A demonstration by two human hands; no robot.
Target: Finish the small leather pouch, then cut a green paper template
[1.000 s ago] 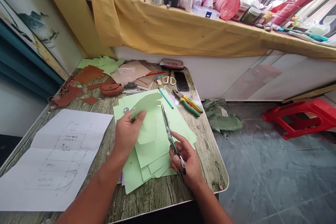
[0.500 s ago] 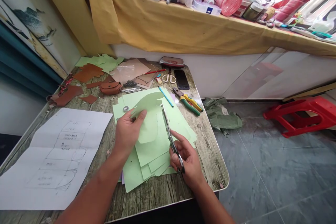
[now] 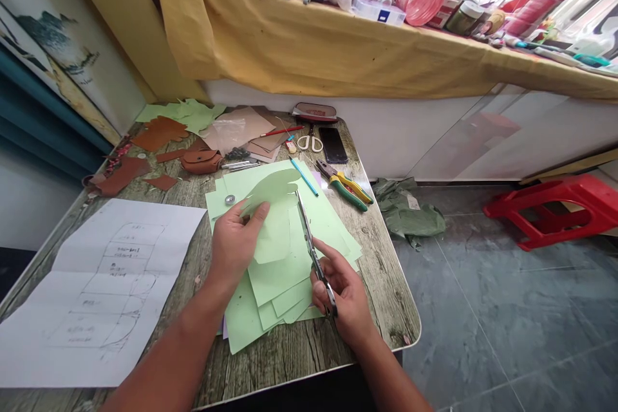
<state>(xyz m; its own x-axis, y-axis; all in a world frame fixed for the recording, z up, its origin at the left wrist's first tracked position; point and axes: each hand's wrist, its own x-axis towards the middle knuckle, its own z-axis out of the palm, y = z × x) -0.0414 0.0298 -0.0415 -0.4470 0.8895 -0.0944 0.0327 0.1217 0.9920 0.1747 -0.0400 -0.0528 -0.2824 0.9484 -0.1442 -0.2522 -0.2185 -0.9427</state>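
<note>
Between thumb and fingers, my left hand (image 3: pixel 236 238) pinches a cut piece of green paper (image 3: pixel 273 206), whose upper end curls over. My right hand (image 3: pixel 340 293) grips a pair of scissors (image 3: pixel 313 248) by the handles. The blades point up and away, with their tips beside the right edge of the held piece; whether they touch it I cannot tell. Below both hands lies a fanned stack of green paper sheets (image 3: pixel 246 322). On the stack rest a blue pencil (image 3: pixel 304 177) and a small round metal disc (image 3: pixel 230 199).
Pliers (image 3: pixel 345 187), a phone (image 3: pixel 333 145) and white-handled scissors (image 3: pixel 309 141) lie on the table's right side. Brown leather scraps (image 3: pixel 159 133) and a small leather pouch (image 3: pixel 201 161) are at the back left. A white sheet with a drawing (image 3: pixel 111 283) lies at left. A red stool (image 3: pixel 550 209) stands on the floor.
The view has shifted very slightly. Both hands, the green paper piece and the scissors hold nearly the same positions.
</note>
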